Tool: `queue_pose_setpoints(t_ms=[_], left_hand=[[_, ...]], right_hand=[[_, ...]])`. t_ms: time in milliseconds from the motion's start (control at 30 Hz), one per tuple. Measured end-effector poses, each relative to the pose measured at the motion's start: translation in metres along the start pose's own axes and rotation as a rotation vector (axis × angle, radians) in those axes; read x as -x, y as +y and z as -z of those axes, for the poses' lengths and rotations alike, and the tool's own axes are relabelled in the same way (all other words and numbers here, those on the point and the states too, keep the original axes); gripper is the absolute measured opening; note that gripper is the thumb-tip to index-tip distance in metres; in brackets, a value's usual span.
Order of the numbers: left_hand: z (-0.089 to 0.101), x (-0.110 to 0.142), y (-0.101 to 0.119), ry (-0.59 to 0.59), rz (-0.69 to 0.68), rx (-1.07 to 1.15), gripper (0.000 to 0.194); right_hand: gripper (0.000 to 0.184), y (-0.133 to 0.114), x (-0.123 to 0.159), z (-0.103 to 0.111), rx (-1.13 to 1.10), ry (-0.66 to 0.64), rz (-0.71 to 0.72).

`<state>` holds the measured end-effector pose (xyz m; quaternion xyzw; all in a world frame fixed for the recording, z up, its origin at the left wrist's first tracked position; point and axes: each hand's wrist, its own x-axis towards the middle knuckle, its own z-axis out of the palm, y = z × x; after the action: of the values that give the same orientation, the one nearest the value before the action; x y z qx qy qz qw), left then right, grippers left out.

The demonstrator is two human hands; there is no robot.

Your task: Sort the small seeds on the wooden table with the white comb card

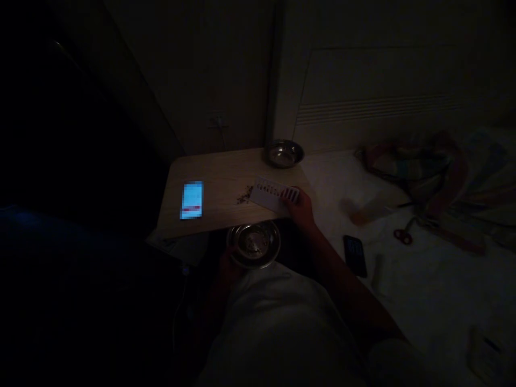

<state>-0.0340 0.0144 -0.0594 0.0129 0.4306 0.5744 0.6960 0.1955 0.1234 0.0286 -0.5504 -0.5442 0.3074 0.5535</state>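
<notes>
My right hand (299,208) grips the right end of a flat white slotted piece (266,200), whose exact kind I cannot make out in the dim light. A row of openings runs along its upper side. It lies at the wooden tabletop (220,169), beside a scatter of small dark bits (244,195) at its left end. Below the table's front edge, my left hand (233,263) holds a metal bowl (264,259) by its left rim. Some small bits show inside that bowl.
A second metal bowl (285,156) stands at the table's back right corner. A lit phone (192,200) lies on the left. On the white bedding are a dark phone (355,255), red-handled scissors (403,235) and crumpled striped cloth (415,161). A plugged cable (220,123) hangs behind.
</notes>
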Motion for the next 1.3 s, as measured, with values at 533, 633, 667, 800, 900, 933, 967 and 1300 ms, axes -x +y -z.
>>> queue_pose_setpoints(t_ms=[533,633,667,800,900,933,967,1300], left_hand=[[0.002,-0.001,-0.001,0.083,0.032,-0.001,0.019],[-0.003,-0.007,-0.001,0.089,0.081,-0.011,0.012],[-0.005,-0.008,-0.001,0.093,0.095,-0.014,0.012],[-0.01,-0.005,0.001,0.124,0.103,-0.034,0.013],[-0.012,0.001,0.003,0.114,0.096,-0.033,0.019],[-0.013,0.003,0.003,0.106,0.109,-0.028,0.021],[-0.013,0.004,0.004,0.1,0.126,-0.024,0.023],[-0.01,0.0,0.001,0.045,0.09,0.002,0.033]], right_hand=[[0.017,-0.016,0.005,-0.008,0.082,-0.106,0.08],[0.017,-0.017,0.007,-0.008,0.066,-0.142,0.073],[0.018,-0.018,0.007,-0.007,0.057,-0.144,0.066],[0.019,-0.016,0.008,-0.006,0.036,-0.145,0.045],[0.022,-0.013,0.009,-0.005,0.034,-0.156,0.035],[0.023,-0.012,0.009,-0.006,0.038,-0.157,0.032],[0.023,-0.012,0.009,-0.006,0.045,-0.159,0.032],[0.026,-0.013,0.011,-0.014,0.043,-0.171,0.046]])
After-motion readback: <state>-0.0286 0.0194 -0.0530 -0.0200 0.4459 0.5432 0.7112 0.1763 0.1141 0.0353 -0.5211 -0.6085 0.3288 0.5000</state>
